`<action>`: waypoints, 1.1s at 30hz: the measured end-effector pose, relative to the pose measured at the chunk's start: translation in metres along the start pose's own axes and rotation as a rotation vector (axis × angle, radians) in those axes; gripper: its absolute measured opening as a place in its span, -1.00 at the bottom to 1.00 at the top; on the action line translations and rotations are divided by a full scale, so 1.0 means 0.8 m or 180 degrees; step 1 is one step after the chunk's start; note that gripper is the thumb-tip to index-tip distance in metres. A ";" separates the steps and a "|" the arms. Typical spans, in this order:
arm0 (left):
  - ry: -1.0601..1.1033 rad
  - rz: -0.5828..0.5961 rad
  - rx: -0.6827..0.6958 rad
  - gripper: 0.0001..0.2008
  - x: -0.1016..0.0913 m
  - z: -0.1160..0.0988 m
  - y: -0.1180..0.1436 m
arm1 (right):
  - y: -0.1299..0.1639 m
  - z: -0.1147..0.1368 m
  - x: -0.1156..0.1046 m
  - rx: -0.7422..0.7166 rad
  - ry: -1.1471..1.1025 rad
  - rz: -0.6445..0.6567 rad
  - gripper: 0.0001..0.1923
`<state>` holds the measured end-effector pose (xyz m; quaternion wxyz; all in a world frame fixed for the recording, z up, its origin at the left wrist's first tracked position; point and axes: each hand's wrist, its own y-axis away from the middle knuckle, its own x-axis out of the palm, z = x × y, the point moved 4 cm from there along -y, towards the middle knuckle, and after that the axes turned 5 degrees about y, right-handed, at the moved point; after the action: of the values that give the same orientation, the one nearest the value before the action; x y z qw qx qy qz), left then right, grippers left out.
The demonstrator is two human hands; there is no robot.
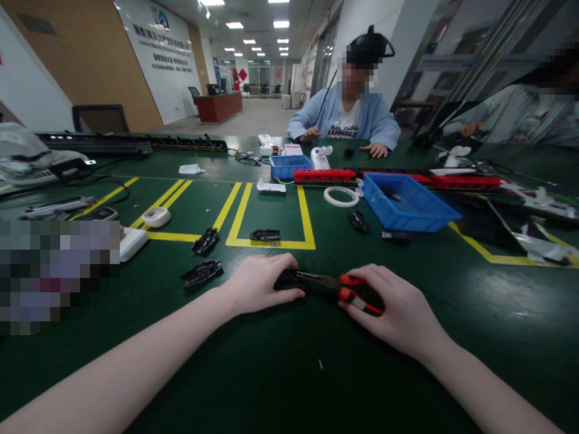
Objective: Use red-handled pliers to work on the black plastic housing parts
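The small black plastic part (pixel 289 279) lies mostly hidden under the left hand (pixel 260 283). The right hand (pixel 398 310) covers much of the red-and-black pliers' handles (pixel 359 294). A pixelated block (pixel 58 274) blurs the surface's left edge.

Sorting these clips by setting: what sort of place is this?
Probably a factory assembly workbench: green table with yellow marked zones, blue parts bins, and pliers gripped in the right hand.
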<state>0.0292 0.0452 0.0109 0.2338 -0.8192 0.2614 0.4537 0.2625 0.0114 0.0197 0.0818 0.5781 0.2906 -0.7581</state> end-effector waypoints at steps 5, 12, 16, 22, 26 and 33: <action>-0.0005 -0.0011 0.0065 -0.67 0.000 0.001 0.001 | 0.000 0.004 0.001 -0.0024 0.0030 0.0063 -0.71; -0.0121 -0.0017 0.0133 -0.68 0.000 -0.001 0.000 | -0.001 0.006 0.001 -0.0062 0.0137 0.0051 -0.71; -0.0275 0.0079 0.0137 -0.65 0.002 -0.001 0.000 | 0.000 0.006 0.000 -0.0108 0.0179 0.0017 -0.69; -0.0355 0.0154 0.0173 -0.64 0.004 -0.001 -0.002 | 0.001 0.006 0.000 -0.0150 0.0206 -0.0024 -0.68; -0.0246 0.0155 0.0159 -0.64 0.002 -0.001 -0.002 | 0.001 0.005 0.000 -0.0108 0.0144 0.0023 -0.68; -0.0109 0.0178 0.0071 -0.66 0.002 0.000 -0.002 | 0.000 0.005 0.005 0.0105 -0.0040 0.0331 -0.68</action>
<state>0.0313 0.0461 0.0098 0.2346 -0.8011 0.2851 0.4711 0.2583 0.0103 0.0168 0.1133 0.5889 0.2471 -0.7611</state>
